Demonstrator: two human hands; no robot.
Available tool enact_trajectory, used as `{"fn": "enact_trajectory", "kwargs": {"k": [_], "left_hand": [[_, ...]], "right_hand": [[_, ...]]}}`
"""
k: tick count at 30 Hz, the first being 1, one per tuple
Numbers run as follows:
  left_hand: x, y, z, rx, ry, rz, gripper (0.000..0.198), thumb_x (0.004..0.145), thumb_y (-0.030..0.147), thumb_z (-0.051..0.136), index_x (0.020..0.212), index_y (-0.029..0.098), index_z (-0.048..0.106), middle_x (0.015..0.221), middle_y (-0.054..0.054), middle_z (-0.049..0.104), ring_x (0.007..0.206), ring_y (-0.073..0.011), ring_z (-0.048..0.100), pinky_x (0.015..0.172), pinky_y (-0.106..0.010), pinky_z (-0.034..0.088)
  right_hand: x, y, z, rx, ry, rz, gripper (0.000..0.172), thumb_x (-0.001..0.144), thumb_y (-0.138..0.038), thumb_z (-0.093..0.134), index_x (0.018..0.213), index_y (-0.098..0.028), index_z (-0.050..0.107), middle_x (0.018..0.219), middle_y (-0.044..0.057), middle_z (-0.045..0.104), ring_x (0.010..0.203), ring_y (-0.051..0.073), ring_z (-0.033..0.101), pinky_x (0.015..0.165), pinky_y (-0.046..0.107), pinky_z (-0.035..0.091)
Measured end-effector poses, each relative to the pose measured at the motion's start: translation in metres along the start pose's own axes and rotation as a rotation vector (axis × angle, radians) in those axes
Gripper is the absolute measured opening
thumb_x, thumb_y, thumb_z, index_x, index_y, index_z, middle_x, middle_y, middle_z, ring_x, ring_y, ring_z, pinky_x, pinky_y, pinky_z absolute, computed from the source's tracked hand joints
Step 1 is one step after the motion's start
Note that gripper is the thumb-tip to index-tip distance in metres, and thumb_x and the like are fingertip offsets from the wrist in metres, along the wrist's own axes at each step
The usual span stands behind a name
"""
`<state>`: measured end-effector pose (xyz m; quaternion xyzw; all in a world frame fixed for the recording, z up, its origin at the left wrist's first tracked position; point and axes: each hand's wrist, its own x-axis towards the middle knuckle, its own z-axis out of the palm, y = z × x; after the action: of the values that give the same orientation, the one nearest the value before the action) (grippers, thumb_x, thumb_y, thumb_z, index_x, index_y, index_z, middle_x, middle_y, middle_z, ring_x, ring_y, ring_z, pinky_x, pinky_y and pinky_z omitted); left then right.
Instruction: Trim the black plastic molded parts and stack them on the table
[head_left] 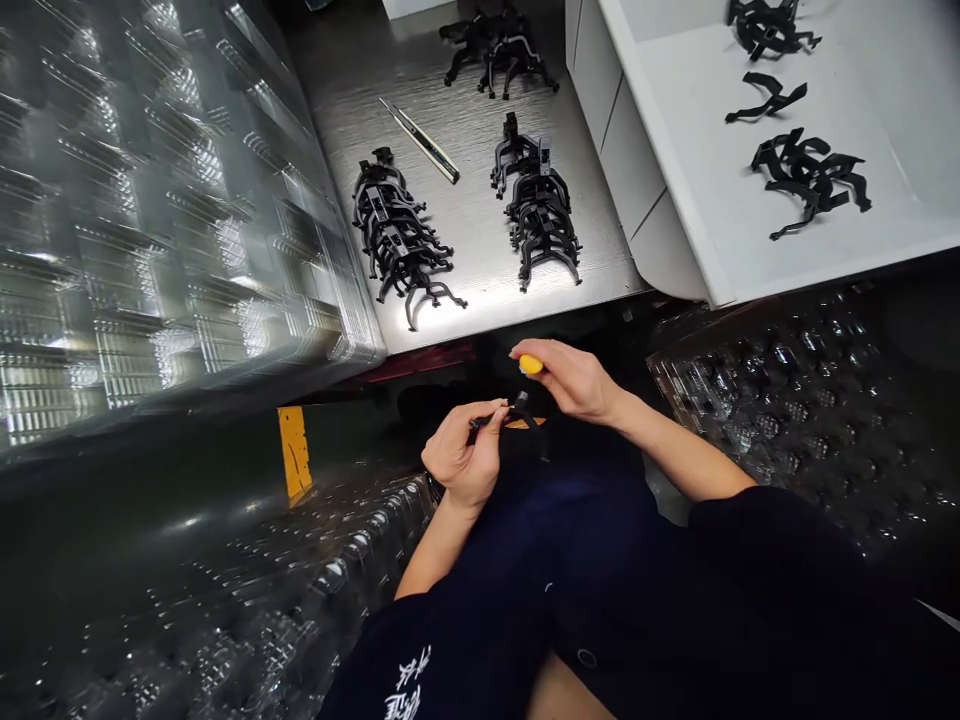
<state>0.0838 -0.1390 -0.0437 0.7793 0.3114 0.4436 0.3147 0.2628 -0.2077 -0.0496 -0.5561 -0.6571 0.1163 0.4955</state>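
Note:
In front of my body my left hand pinches a black curved plastic part, whose arm sticks out to the right of my fingers. Just above and to the right, my right hand is closed round a small tool with a yellow handle; its working end is too small to make out. The tool and the black part are a little apart. Beyond my hands, on the metal table, lie two rows of similar black parts, a left row and a right row.
A utility knife lies between the rows, and a pile of black parts sits behind. To the right is a white tray with more black pieces. Stacked clear plastic trays stand at the left; others lie lower right.

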Motion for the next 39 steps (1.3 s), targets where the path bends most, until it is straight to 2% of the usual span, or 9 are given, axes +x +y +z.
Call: {"fn": "enact_trajectory", "kwargs": {"k": [6, 12, 16, 21, 23, 25, 27, 33, 39], "left_hand": [[-0.006, -0.002, 0.003, -0.166, 0.046, -0.220, 0.006, 0.090, 0.026, 0.076, 0.088, 0.020, 0.075, 0.080, 0.001, 0.077, 0.064, -0.0132, 0.074, 0.061, -0.021, 0.061], [-0.006, 0.000, 0.007, -0.356, 0.131, -0.450, 0.022, 0.086, 0.038, 0.080, 0.086, 0.018, 0.073, 0.079, -0.001, 0.076, 0.064, -0.0154, 0.075, 0.060, -0.024, 0.063], [0.001, 0.004, 0.011, -0.499, 0.224, -0.582, 0.028, 0.077, 0.040, 0.086, 0.081, 0.016, 0.072, 0.073, -0.001, 0.075, 0.056, -0.0137, 0.071, 0.052, -0.021, 0.060], [0.008, 0.006, 0.013, -0.649, 0.254, -0.712, 0.031, 0.068, 0.039, 0.092, 0.076, 0.016, 0.072, 0.067, 0.000, 0.073, 0.053, -0.0119, 0.069, 0.050, -0.017, 0.057], [0.009, 0.004, 0.014, -0.667, 0.265, -0.735, 0.033, 0.066, 0.040, 0.093, 0.075, 0.016, 0.072, 0.066, 0.001, 0.072, 0.051, -0.0106, 0.067, 0.050, -0.017, 0.057], [0.009, 0.003, 0.015, -0.678, 0.272, -0.736, 0.033, 0.065, 0.039, 0.093, 0.075, 0.016, 0.072, 0.066, 0.002, 0.071, 0.050, -0.0100, 0.066, 0.050, -0.017, 0.057], [0.007, 0.002, 0.014, -0.666, 0.272, -0.703, 0.031, 0.067, 0.038, 0.092, 0.076, 0.017, 0.072, 0.067, 0.001, 0.072, 0.050, -0.0106, 0.067, 0.050, -0.018, 0.058], [-0.008, 0.002, 0.005, -0.442, 0.177, -0.387, 0.015, 0.086, 0.032, 0.080, 0.086, 0.018, 0.074, 0.079, 0.000, 0.076, 0.068, -0.0154, 0.076, 0.060, -0.022, 0.063], [-0.010, -0.003, 0.003, -0.354, 0.119, -0.234, 0.004, 0.090, 0.021, 0.076, 0.090, 0.019, 0.072, 0.085, 0.001, 0.077, 0.073, -0.0141, 0.076, 0.063, -0.022, 0.064]], "right_hand": [[-0.003, 0.000, 0.003, 0.039, 0.046, 0.004, 0.032, 0.102, -0.013, 0.050, 0.134, -0.016, 0.056, 0.120, 0.013, 0.074, 0.112, 0.020, 0.072, 0.099, 0.033, 0.061], [-0.007, -0.010, 0.003, 0.044, 0.170, 0.143, 0.034, 0.102, -0.017, 0.054, 0.135, -0.020, 0.056, 0.120, 0.010, 0.075, 0.112, 0.021, 0.073, 0.100, 0.035, 0.062], [-0.011, -0.017, 0.014, 0.034, 0.189, -0.025, 0.036, 0.103, -0.016, 0.049, 0.138, -0.019, 0.055, 0.122, 0.011, 0.074, 0.117, 0.024, 0.072, 0.102, 0.041, 0.063], [-0.012, -0.008, 0.024, -0.132, 0.296, 0.067, 0.034, 0.104, -0.019, 0.049, 0.136, -0.021, 0.057, 0.118, 0.011, 0.076, 0.111, 0.024, 0.074, 0.096, 0.040, 0.065], [-0.012, -0.011, 0.028, -0.070, 0.275, -0.052, 0.041, 0.103, -0.016, 0.049, 0.143, -0.021, 0.051, 0.122, 0.011, 0.075, 0.116, 0.025, 0.073, 0.098, 0.043, 0.065], [-0.012, -0.013, 0.032, -0.013, 0.262, -0.197, 0.047, 0.101, -0.013, 0.047, 0.148, -0.021, 0.046, 0.124, 0.012, 0.074, 0.119, 0.025, 0.071, 0.099, 0.045, 0.065], [-0.012, -0.010, 0.034, -0.006, 0.282, -0.205, 0.047, 0.101, -0.011, 0.048, 0.147, -0.021, 0.047, 0.124, 0.012, 0.074, 0.120, 0.024, 0.071, 0.099, 0.043, 0.065], [-0.011, 0.006, 0.021, 0.214, 0.327, 0.299, 0.028, 0.102, -0.026, 0.058, 0.130, -0.025, 0.058, 0.120, 0.007, 0.074, 0.112, 0.022, 0.072, 0.100, 0.039, 0.061], [-0.004, -0.008, 0.006, 0.565, 0.272, 0.508, 0.037, 0.094, -0.044, 0.067, 0.124, -0.025, 0.056, 0.117, 0.007, 0.072, 0.112, 0.024, 0.071, 0.101, 0.042, 0.059]]}}
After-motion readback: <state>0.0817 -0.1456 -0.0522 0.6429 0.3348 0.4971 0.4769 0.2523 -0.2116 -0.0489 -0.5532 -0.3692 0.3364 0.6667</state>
